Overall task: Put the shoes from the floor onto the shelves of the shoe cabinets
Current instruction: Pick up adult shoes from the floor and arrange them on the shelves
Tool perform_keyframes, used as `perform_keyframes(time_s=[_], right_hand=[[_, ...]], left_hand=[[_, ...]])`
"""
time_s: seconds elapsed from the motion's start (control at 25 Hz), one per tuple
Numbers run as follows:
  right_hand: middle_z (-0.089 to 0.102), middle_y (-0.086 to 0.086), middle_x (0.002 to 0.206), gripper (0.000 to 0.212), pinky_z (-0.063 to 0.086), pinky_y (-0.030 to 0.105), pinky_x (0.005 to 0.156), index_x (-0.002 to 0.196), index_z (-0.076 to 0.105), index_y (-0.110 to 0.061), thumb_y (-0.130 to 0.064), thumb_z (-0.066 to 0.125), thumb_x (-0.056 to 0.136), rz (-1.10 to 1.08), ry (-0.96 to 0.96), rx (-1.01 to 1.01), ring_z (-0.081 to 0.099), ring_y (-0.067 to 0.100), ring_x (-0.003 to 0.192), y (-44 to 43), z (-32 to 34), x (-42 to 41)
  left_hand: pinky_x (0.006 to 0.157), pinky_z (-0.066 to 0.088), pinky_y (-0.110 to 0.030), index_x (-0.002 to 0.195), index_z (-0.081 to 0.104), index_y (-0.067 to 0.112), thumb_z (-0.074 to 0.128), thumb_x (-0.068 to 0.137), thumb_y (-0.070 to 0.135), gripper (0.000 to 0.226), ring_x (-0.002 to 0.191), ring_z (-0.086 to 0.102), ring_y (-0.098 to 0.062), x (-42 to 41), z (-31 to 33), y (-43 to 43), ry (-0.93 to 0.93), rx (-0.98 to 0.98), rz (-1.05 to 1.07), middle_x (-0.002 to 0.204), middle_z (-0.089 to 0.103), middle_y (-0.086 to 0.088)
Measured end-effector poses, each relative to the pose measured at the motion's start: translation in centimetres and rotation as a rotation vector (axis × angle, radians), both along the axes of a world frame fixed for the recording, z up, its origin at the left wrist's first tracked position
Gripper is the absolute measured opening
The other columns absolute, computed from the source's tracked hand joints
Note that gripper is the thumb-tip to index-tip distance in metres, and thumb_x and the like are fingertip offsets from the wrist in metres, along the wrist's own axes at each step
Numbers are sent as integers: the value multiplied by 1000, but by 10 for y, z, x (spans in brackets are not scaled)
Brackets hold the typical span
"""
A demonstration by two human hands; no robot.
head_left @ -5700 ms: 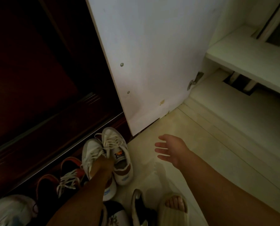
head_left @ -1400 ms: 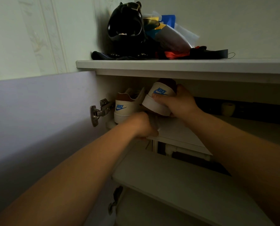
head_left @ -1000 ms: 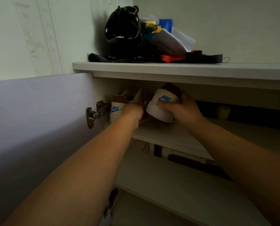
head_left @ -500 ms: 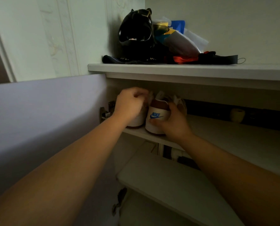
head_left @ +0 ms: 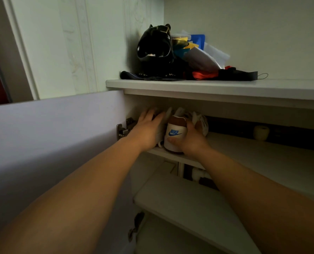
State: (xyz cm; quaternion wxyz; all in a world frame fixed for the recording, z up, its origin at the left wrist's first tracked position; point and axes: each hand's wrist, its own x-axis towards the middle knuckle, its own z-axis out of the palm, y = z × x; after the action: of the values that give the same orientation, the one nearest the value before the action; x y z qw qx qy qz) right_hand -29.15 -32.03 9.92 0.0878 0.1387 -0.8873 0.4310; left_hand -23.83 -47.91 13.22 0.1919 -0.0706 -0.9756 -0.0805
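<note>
Two white sneakers stand side by side, heels toward me, at the left end of the cabinet's upper shelf (head_left: 262, 156). The right sneaker (head_left: 175, 131) has a brown heel tab and a blue logo. My right hand (head_left: 191, 142) grips its heel, thumb under the logo and fingers round its right side. My left hand (head_left: 148, 129) lies flat with fingers stretched out over the left sneaker (head_left: 161, 133), hiding nearly all of it; only a white strip shows.
The open cabinet door (head_left: 51, 143) stands close on the left, its hinge (head_left: 122, 130) beside my left hand. A bare lower shelf (head_left: 189, 204) is beneath. The cabinet top (head_left: 225, 87) carries a black helmet-like object (head_left: 154, 46) and papers. A small cream object (head_left: 261, 132) sits further along the upper shelf.
Both sneakers came down from a tilted hold to stand flat on the upper shelf. My left hand's fingers went from curled on the left sneaker to stretched flat over it.
</note>
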Motion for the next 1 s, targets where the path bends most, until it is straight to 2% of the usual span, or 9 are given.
perform_keyframes(time_s=[0.08,0.12,0.2,0.28,0.36,0.48,0.68,0.84,1.0], right_hand=[[20,8,157,105,45,47,104,146,5,-42,-46,75,68,-13,-25,-48,39,31,135,1,-2,12],[20,7,156,104,44,47,104,148,3,-39,-40,74,73,-25,-10,-78,39,30,135,2,-6,23],[22,6,156,92,41,48,107,149,7,-36,-28,68,82,-58,78,-105,36,28,137,4,-17,53],[17,4,158,80,32,42,115,149,10,-34,-19,60,88,-99,157,-35,24,23,145,-1,-30,91],[19,0,158,71,28,35,115,149,19,-30,-14,55,90,-92,196,15,20,18,146,-13,-44,136],[35,0,149,57,33,31,110,143,35,-23,-13,50,89,82,90,11,34,17,137,-43,-68,215],[50,4,135,43,37,30,105,132,49,-22,-13,48,90,363,-94,69,45,20,126,-97,-127,344],[49,8,130,46,41,33,102,134,47,-23,-11,47,89,605,-225,177,49,25,120,-126,-173,443],[46,11,140,57,39,40,108,144,38,-22,-10,47,89,815,-312,277,47,27,126,-140,-210,515]], left_hand=[[121,15,-44,153,7,24,62,83,2,92,149,-8,-27,13,-14,4,69,53,26,162,-2,-3],[121,16,-43,153,7,24,59,83,-1,91,149,-6,-24,22,-24,4,88,94,36,162,-4,-2],[120,20,-39,153,9,24,55,85,-4,87,149,2,-22,50,-51,4,92,178,36,162,-2,-1],[120,21,-36,153,14,22,53,88,2,78,148,12,-21,90,-81,2,53,206,19,162,5,-2],[120,15,-31,152,17,20,51,91,8,71,148,14,-22,140,-111,5,-46,229,17,161,8,-4],[115,11,-22,152,20,19,44,95,9,63,148,14,-18,227,-144,1,-179,295,113,161,8,-5],[111,35,-32,144,39,25,48,92,10,54,138,37,-17,352,-188,-42,-168,287,320,153,35,2],[102,43,-33,135,52,26,50,92,13,45,123,49,-14,466,-222,-69,-154,369,416,139,51,5],[103,39,-26,129,58,17,50,93,11,37,125,47,-17,590,-283,-95,-310,462,614,136,51,-1]])
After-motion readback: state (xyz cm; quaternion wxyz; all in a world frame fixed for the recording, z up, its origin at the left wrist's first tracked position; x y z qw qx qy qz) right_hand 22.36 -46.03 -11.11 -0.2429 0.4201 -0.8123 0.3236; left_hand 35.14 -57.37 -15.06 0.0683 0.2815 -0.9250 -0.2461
